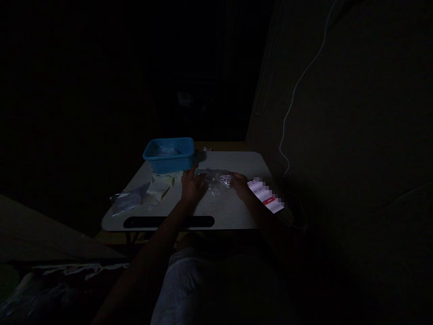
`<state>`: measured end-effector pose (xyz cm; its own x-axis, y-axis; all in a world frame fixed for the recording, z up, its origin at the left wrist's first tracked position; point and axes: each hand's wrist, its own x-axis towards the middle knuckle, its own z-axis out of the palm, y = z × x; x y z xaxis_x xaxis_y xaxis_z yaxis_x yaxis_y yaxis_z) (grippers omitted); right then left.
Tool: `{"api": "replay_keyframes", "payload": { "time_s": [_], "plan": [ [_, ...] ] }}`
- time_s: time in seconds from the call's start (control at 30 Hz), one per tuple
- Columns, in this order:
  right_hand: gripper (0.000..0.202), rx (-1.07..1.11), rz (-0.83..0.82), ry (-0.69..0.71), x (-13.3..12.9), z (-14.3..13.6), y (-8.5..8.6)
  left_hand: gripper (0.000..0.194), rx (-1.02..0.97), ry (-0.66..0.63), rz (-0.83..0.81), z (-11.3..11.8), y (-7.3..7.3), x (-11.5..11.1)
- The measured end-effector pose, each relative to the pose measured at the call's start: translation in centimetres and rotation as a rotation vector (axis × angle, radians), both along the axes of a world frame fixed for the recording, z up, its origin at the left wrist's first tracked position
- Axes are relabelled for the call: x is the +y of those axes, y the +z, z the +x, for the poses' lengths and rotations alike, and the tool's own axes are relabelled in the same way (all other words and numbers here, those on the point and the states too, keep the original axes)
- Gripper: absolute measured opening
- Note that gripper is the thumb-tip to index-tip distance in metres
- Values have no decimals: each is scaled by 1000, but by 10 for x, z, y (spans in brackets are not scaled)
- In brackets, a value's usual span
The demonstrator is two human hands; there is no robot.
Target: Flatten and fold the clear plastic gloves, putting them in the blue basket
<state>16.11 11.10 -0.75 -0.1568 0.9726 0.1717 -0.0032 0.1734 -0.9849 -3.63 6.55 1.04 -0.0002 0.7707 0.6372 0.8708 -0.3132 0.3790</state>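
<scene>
A clear plastic bag (214,180) lies across the middle of the white table (216,210), between my two hands. My right hand (238,185) is closed on the bag's right end, where the plastic looks crumpled and shiny. At the bag's left end is my left hand (192,184), with its fingers apart, close to or touching the plastic. The room is dim, so the bag's contents are hard to make out.
A blue basin (169,162) stands at the table's back left. Near it lie pale yellowish packets (158,186) and a clear bag (130,200) at the left edge. A lit phone (265,195) is at the right edge. A white cable (292,97) hangs along the wall.
</scene>
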Motion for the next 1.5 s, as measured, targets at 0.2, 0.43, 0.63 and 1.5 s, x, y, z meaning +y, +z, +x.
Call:
{"api": "replay_keyframes", "payload": {
  "time_s": [0.2,0.43,0.63,1.5],
  "plan": [
    [30,-91,63,-5,18,0,45,29,-7,45,-153,-18,44,14],
    [22,-112,374,-87,0,7,78,33,-321,-152,-129,-30,74,11],
    [15,-249,518,-27,-40,28,29,32,-157,-289,-68,-37,37,-30],
    [25,-4,78,-28,-66,30,25,23,-775,-365,-315,-14,13,-40]
  ]
}}
